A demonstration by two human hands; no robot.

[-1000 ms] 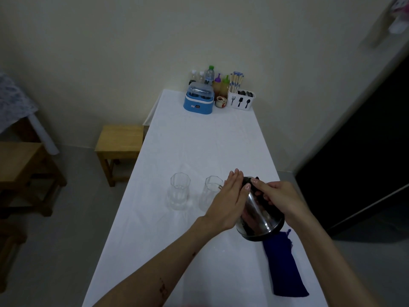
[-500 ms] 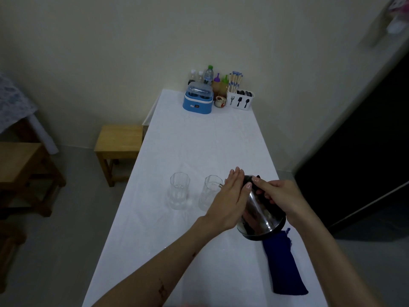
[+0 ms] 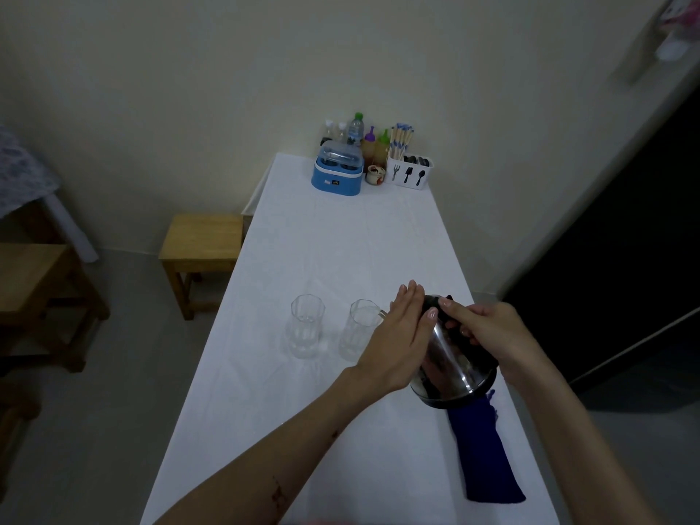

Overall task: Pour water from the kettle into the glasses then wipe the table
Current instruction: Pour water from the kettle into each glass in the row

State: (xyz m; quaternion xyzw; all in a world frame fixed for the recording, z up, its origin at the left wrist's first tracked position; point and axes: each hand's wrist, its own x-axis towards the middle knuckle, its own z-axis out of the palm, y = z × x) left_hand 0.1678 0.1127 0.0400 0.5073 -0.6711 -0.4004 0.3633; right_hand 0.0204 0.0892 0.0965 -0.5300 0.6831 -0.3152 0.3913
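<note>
A steel kettle (image 3: 454, 367) with a black lid is lifted off the white table (image 3: 341, 240) and tilted left, its spout at the rim of the right glass (image 3: 358, 329). My right hand (image 3: 488, 331) grips its black handle at the top. Flat against the kettle's left side lies my left hand (image 3: 397, 342), fingers straight and together. A second clear glass (image 3: 307, 325) stands upright just left of the first. I cannot tell how much water either glass holds. A dark blue cloth (image 3: 483, 456) lies on the table under and behind the kettle.
At the table's far end stand a blue appliance (image 3: 337, 172), several bottles (image 3: 356, 132), a small cup (image 3: 375, 174) and a white cutlery holder (image 3: 409, 170). A wooden stool (image 3: 202, 240) stands left of the table; a dark doorway (image 3: 625, 240) is on the right.
The kettle has tipped slightly further toward the right glass. Both hands stay on it in nearly the same place.
</note>
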